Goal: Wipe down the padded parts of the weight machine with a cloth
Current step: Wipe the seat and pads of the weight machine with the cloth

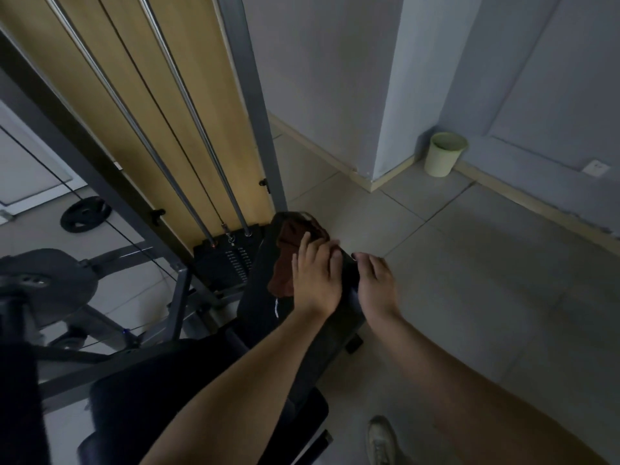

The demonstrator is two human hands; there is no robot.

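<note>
From the head view, the left hand [315,280] presses flat, grip open, on a dark red cloth [288,260] lying over the machine's black back pad [265,297], while the right hand [377,283] grips that pad's right edge.

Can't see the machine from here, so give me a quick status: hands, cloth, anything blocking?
Left hand flat on brown cloth, pressing it on black pad. Right hand gripping pad's right edge. Nothing blocking.
</note>
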